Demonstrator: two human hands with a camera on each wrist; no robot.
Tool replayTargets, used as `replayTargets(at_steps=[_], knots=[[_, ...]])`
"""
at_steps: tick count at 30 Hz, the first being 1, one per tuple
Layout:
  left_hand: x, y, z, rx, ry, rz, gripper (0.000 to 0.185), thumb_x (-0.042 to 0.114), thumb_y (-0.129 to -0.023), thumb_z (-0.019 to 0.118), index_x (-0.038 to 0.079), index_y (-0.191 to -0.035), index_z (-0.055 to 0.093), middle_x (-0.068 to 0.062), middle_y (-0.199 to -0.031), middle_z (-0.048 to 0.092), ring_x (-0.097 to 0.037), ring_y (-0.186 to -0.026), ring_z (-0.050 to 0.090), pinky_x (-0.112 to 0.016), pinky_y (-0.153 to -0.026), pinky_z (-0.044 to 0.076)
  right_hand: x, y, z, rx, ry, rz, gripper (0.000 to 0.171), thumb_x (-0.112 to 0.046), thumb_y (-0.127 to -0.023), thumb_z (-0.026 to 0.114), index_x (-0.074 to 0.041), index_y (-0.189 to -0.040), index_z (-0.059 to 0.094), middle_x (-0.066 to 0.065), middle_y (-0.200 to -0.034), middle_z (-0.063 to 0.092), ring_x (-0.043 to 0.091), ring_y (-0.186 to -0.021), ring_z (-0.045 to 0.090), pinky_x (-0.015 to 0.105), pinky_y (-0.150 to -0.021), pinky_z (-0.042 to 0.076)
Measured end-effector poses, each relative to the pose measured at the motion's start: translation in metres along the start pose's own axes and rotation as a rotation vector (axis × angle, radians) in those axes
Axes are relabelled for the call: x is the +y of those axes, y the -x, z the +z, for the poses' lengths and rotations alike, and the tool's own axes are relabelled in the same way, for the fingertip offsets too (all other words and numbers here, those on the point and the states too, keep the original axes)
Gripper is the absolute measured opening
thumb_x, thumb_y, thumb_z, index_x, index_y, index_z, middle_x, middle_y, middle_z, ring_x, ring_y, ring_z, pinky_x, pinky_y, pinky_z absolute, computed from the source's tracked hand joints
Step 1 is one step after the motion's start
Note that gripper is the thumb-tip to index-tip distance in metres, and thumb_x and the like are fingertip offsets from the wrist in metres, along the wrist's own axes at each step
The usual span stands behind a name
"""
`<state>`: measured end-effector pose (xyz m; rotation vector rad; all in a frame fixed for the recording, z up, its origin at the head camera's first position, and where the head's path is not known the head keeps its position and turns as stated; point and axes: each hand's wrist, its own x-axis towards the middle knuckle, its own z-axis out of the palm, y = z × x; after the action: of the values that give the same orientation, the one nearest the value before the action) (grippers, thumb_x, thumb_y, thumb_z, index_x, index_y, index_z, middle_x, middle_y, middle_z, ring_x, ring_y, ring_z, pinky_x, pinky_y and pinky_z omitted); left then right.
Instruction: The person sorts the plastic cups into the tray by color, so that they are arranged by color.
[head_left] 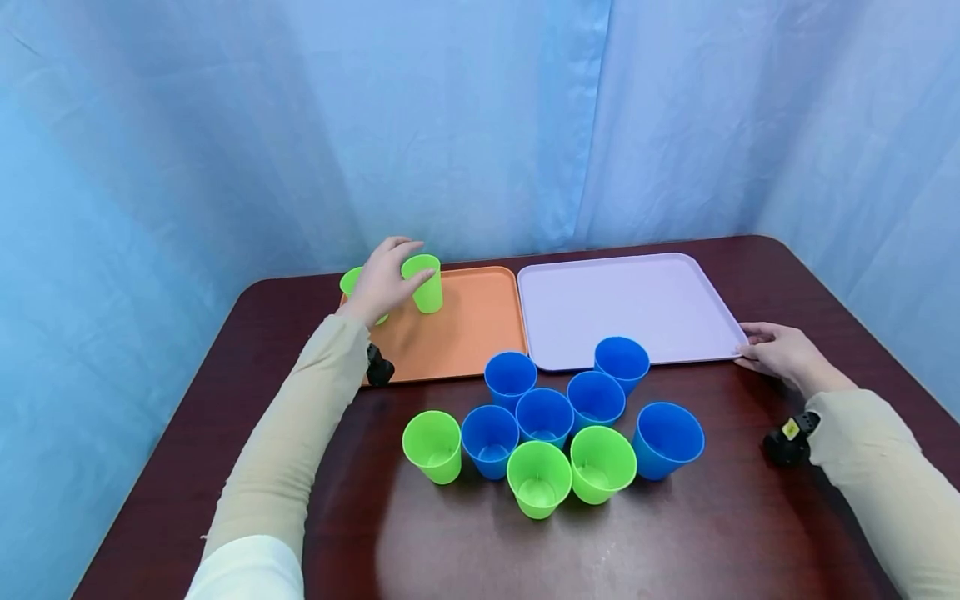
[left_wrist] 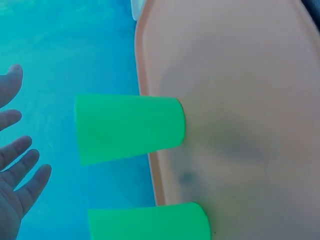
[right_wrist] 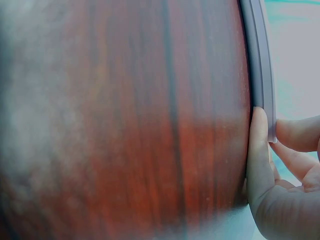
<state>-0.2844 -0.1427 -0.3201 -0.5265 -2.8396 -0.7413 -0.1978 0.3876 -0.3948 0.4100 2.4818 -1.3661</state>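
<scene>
My left hand (head_left: 386, 279) is over the left part of the orange tray (head_left: 472, 325), beside a green cup (head_left: 429, 292) standing upright there. In the left wrist view its spread fingers are apart from that cup (left_wrist: 130, 127). A second green cup (head_left: 350, 281) stands on the tray, partly hidden behind the hand, and shows as a cup (left_wrist: 150, 222) at the bottom of the left wrist view. My right hand (head_left: 783, 354) pinches the near right corner of the lilac tray (head_left: 630, 308), its thumb and fingers on either side of the rim (right_wrist: 262, 65).
Before the trays, several blue cups (head_left: 545, 417) and three green cups (head_left: 539, 479) stand upright in a loose cluster on the dark wooden table (head_left: 465, 550). A blue cup (head_left: 622, 362) stands close to the lilac tray's near edge. Blue curtains (head_left: 465, 125) hang behind the table.
</scene>
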Motion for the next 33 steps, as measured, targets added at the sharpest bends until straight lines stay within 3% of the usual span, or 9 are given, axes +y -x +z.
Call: replayTargets(at_steps=[14, 23, 33], knots=[[0.008, 0.017, -0.012, 0.031, 0.035, 0.062, 0.054, 0.031, -0.091, 0.063, 0.007, -0.138, 0.05, -0.015, -0.137, 0.045, -0.03, -0.123, 0.046, -0.043, -0.095, 0.043, -0.005, -0.004, 0.0, -0.004, 0.013, -0.005, 0.062, -0.003, -0.096, 0.047, 0.01, -0.146, 0.014, 0.038, -0.128, 0.03, -0.006, -0.069, 0.056, 0.019, -0.069, 0.054], [0.015, 0.031, -0.018, 0.029, -0.018, 0.119, 0.057, 0.031, -0.088, 0.067, 0.006, -0.137, 0.05, -0.014, -0.136, 0.046, -0.03, -0.123, 0.046, -0.044, -0.098, 0.042, -0.004, -0.005, -0.001, 0.002, 0.008, -0.002, 0.062, -0.003, -0.096, 0.048, 0.01, -0.146, 0.013, 0.039, -0.13, 0.028, -0.007, -0.068, 0.055, 0.019, -0.069, 0.054], [0.019, 0.053, -0.024, 0.032, 0.0, 0.157, 0.057, 0.027, -0.087, 0.069, 0.003, -0.135, 0.051, -0.016, -0.136, 0.047, -0.031, -0.122, 0.048, -0.045, -0.098, 0.043, -0.003, -0.005, 0.001, 0.0, 0.006, -0.008, 0.062, -0.001, -0.096, 0.048, 0.01, -0.146, 0.014, 0.038, -0.128, 0.03, -0.006, -0.069, 0.055, 0.019, -0.069, 0.054]])
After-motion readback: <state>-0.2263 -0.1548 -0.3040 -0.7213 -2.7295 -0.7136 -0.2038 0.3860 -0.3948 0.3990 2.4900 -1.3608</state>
